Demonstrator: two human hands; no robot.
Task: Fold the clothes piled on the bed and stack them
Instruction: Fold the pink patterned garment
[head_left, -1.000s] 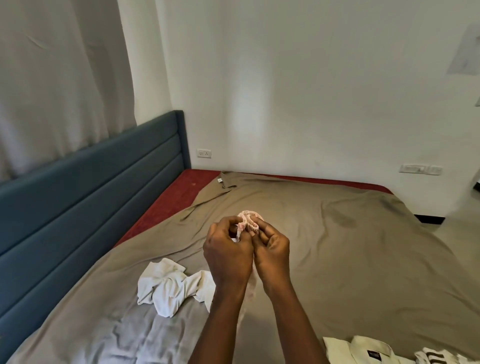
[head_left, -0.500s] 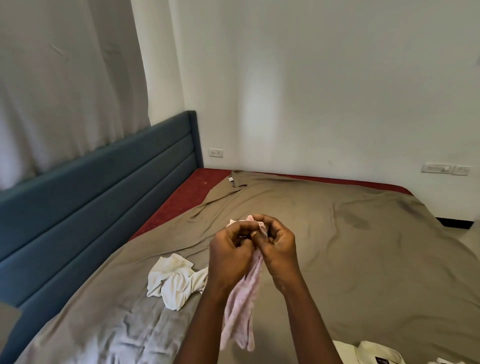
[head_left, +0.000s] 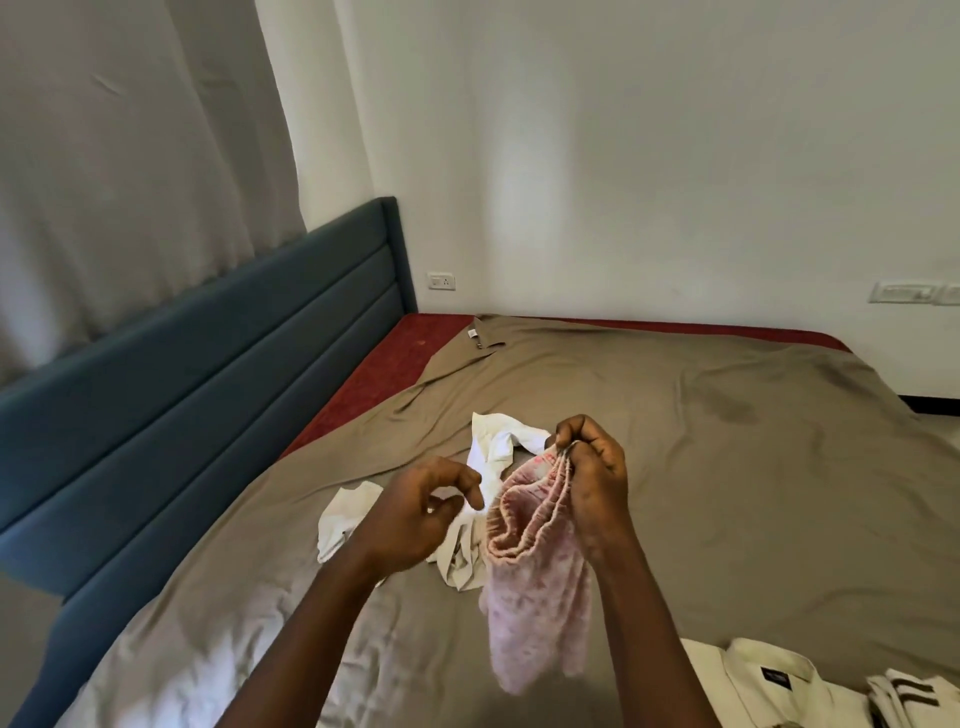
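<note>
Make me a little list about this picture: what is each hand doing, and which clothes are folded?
right hand: pinches the bunched waistband of the pink garment, which hangs down
left hand: fingers loosely curled, holds nothing
unfolded: crumpled white garment on the brown sheet
folded: cream shirt and striped piece, side by side at the near right
headboard: blue, on the left

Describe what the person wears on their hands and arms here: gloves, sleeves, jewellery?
Nothing visible is worn. The left hand and right hand are bare, without gloves. The left forearm and right forearm are uncovered down to the frame's bottom edge, so no sleeve comes into view. No watch, bracelet or ring shows.
</note>
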